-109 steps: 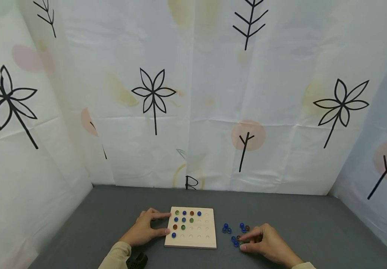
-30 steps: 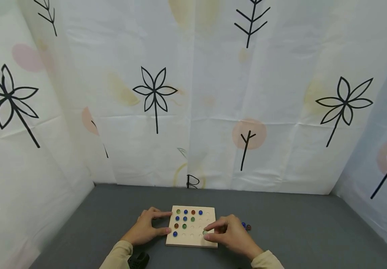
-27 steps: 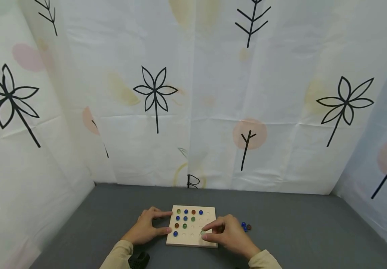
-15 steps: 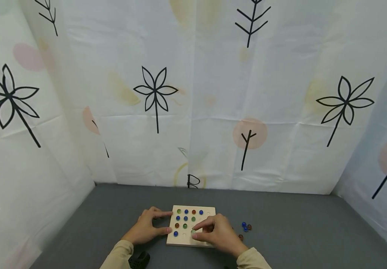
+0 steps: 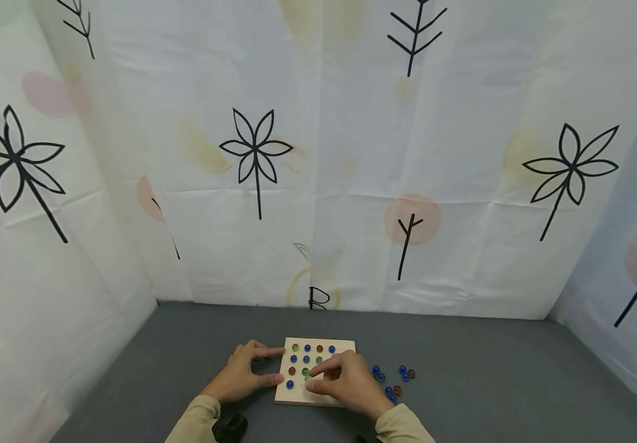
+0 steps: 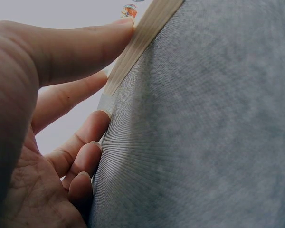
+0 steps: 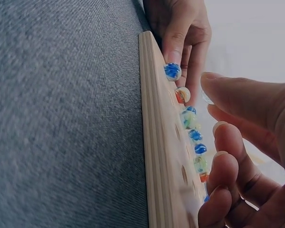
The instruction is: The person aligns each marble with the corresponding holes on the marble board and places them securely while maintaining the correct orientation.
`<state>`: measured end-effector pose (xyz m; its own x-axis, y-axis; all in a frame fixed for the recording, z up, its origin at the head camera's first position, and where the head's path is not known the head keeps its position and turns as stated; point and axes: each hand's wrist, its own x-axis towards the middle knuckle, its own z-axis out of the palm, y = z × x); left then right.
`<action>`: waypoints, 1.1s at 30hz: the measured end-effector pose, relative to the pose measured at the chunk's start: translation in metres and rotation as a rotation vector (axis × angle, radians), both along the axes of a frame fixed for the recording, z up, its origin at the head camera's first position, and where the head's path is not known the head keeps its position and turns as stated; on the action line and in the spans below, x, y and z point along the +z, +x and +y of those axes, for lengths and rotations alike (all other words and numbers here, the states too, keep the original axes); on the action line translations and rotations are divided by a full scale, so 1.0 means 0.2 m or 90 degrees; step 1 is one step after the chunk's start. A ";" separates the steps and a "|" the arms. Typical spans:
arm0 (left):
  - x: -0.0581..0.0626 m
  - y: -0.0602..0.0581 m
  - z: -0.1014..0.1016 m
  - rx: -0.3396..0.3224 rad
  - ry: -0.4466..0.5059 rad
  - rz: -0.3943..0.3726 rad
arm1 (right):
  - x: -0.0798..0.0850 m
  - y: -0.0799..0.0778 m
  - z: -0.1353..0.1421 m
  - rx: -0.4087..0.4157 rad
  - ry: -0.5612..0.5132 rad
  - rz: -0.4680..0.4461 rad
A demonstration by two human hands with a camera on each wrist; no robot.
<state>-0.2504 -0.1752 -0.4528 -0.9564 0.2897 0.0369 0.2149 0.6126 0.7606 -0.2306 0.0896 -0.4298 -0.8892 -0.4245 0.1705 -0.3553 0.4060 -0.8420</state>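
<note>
A pale wooden board (image 5: 296, 397) with rows of round hollows lies on the grey table. Blue, green and brown marbles sit in its back and left hollows, such as a blue marble (image 5: 290, 384) at the front left corner. My left hand (image 5: 243, 372) touches the board's left edge with straight thumb and index finger; in the left wrist view its thumb (image 6: 85, 50) meets the plywood side. Over the board, my right hand (image 5: 346, 383) pinches a clear greenish marble (image 7: 206, 98) between thumb and index finger, mostly hidden by the fingertips. The hand covers the board's right part.
Loose marbles lie right of the board in small groups: blue marbles (image 5: 378, 374), a mixed blue and brown group (image 5: 405, 373), and another brown marble (image 5: 397, 391) nearer me. A black object (image 5: 231, 429) shows by the left sleeve. Patterned white cloth (image 5: 351, 246) walls the table.
My right hand has picked the greenish marble from the loose ones, carried it left over the board and moved it further left along the front row. The left hand stays at the board's edge.
</note>
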 end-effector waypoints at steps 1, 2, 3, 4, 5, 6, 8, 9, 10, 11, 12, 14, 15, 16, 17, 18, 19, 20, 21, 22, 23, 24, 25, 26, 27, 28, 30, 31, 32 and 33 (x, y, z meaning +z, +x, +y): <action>0.00 0.00 0.00 -0.001 0.000 0.001 | 0.00 0.00 0.00 0.000 0.000 0.001; 0.00 0.00 0.00 0.000 -0.001 0.001 | 0.00 0.00 -0.01 0.000 0.000 0.003; 0.00 0.00 0.00 0.000 -0.001 0.001 | -0.01 -0.01 -0.01 0.000 -0.001 0.003; 0.00 0.00 0.00 0.000 -0.002 0.000 | -0.01 -0.01 -0.01 0.000 -0.001 0.005; 0.00 0.00 0.00 0.001 -0.002 -0.001 | -0.01 -0.01 -0.02 0.000 -0.001 0.006; 0.00 0.00 0.00 0.002 -0.002 -0.002 | -0.02 -0.01 -0.02 -0.001 0.000 0.007; -0.01 0.00 0.00 0.004 0.000 -0.003 | -0.02 -0.01 -0.03 -0.004 0.003 0.009; -0.01 -0.01 0.00 0.004 -0.001 -0.003 | -0.03 -0.01 -0.03 -0.005 0.005 0.011; -0.01 -0.01 0.00 0.004 -0.002 -0.003 | -0.03 -0.01 -0.04 -0.006 0.005 0.012; -0.01 -0.01 0.00 0.005 -0.002 -0.002 | -0.03 -0.01 -0.04 -0.006 0.006 0.015; -0.01 -0.01 0.00 0.005 -0.002 -0.002 | -0.03 -0.01 -0.04 -0.005 0.006 0.016; -0.01 -0.01 0.00 0.005 -0.005 -0.002 | -0.04 -0.01 -0.05 -0.003 0.004 0.018; -0.01 -0.01 0.00 0.004 -0.005 -0.002 | -0.04 -0.01 -0.05 -0.002 0.004 0.018; -0.01 -0.01 0.00 0.003 -0.005 -0.003 | -0.04 -0.01 -0.05 -0.001 0.004 0.018; -0.01 -0.01 0.00 0.002 -0.006 -0.003 | -0.04 -0.01 -0.05 -0.001 0.004 0.017; -0.01 -0.01 0.00 0.001 -0.006 -0.001 | -0.04 -0.01 -0.05 -0.001 0.005 0.016; -0.01 -0.01 0.00 0.000 -0.006 0.000 | -0.04 -0.01 -0.05 -0.002 0.006 0.016; -0.01 -0.01 0.00 0.000 -0.006 0.002 | -0.04 -0.01 -0.05 -0.003 0.008 0.016; -0.01 -0.01 -0.01 -0.001 -0.004 0.001 | -0.04 -0.01 -0.05 -0.004 0.011 0.015; -0.01 -0.01 -0.01 -0.002 -0.004 0.002 | -0.05 0.00 -0.06 -0.006 0.013 0.014; -0.01 -0.01 -0.01 -0.003 -0.004 0.001 | -0.05 0.00 -0.06 -0.007 0.014 0.012; -0.01 -0.01 -0.01 -0.003 -0.003 0.000 | -0.05 0.00 -0.06 -0.010 0.017 0.011; -0.01 -0.01 -0.01 -0.004 -0.002 -0.002 | -0.05 0.00 -0.06 -0.012 0.019 0.008; -0.01 -0.01 -0.01 -0.006 -0.002 -0.004 | -0.05 0.00 -0.06 -0.014 0.022 0.006; -0.01 -0.01 -0.01 -0.008 -0.002 -0.005 | -0.05 0.01 -0.06 -0.016 0.025 0.005; -0.01 0.00 -0.01 -0.008 -0.001 -0.007 | -0.05 0.01 -0.07 -0.018 0.027 0.003; -0.01 0.00 -0.01 -0.008 0.000 -0.006 | -0.05 0.01 -0.07 -0.020 0.031 0.002; 0.00 0.00 -0.01 -0.009 -0.001 -0.004 | -0.05 0.01 -0.07 -0.021 0.032 0.003; 0.00 0.00 -0.01 -0.009 -0.001 -0.002 | -0.05 0.01 -0.08 -0.021 0.032 0.004; 0.00 0.00 -0.01 -0.008 -0.001 0.000 | -0.04 0.01 -0.08 -0.021 0.032 0.005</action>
<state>-0.2505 -0.1773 -0.4533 -0.9527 0.3019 0.0364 0.2227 0.6112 0.7595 -0.2276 0.0740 -0.4388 -0.9016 -0.4032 0.1568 -0.3475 0.4592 -0.8175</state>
